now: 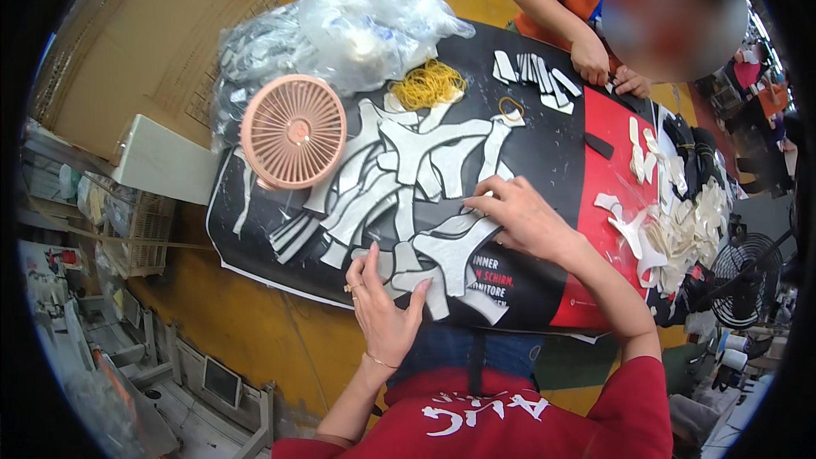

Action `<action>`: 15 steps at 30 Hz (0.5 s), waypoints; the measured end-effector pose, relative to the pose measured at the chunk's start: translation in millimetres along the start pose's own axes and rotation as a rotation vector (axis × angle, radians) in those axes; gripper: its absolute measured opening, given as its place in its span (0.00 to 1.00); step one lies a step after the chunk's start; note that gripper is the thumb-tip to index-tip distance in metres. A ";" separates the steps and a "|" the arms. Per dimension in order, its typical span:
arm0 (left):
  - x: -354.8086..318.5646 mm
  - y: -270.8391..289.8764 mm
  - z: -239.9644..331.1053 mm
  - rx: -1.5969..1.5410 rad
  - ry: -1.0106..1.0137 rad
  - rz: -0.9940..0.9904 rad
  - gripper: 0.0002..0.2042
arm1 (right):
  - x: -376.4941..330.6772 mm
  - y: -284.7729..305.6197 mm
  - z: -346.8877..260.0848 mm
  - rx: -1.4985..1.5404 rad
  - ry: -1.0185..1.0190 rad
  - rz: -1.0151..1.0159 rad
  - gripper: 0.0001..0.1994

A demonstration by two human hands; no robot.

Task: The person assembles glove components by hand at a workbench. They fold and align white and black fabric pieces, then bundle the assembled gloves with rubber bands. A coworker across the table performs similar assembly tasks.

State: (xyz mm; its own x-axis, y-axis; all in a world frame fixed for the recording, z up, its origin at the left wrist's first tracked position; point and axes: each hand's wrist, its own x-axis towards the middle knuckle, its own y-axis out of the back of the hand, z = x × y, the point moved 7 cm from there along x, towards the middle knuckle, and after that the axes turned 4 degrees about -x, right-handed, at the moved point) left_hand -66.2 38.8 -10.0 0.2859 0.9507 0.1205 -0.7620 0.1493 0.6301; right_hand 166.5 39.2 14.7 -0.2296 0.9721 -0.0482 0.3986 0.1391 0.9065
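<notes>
Several white, dark-edged cut pieces that look like fabric or foam lie in a loose heap on the black and red table covering. Close to me is a Y-shaped white piece [449, 253], overlapping others beneath it. My right hand [534, 219] comes in from the right and has its fingers closed on that piece's upper right arm. At the heap's near left edge, my left hand [382, 310] has thumb and fingers apart, the thumb by a smaller white piece [425, 287]. A larger Y-shaped piece [416, 149] rests farther back on the heap.
A pink round fan [295, 132] stands left of the heap. Behind are yellow rubber bands [429, 85] and clear plastic bags [365, 25]. Across the table, a person's hands [591, 59] work near white strips [540, 76]. Cream pieces [693, 225] pile up at right, near a black fan [746, 276].
</notes>
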 end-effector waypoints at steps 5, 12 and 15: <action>-6.4 -9.2 14.3 0.120 -0.168 -0.122 0.39 | -28.5 17.7 -7.4 -0.208 0.072 0.099 0.30; -0.7 -16.5 9.9 0.071 -0.112 -0.133 0.35 | -15.6 0.6 -17.1 -0.095 0.093 0.046 0.23; 4.1 -18.5 6.6 0.098 -0.060 -0.159 0.35 | -13.7 -5.8 -10.3 -0.009 0.022 -0.066 0.18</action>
State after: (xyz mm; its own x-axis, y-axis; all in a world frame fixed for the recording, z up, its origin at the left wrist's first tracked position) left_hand -47.1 38.2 -16.1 0.4346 0.8988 0.0567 -0.6446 0.2665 0.7165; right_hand 158.2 23.2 14.4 -0.2742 0.9566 -0.0986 0.3744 0.2006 0.9053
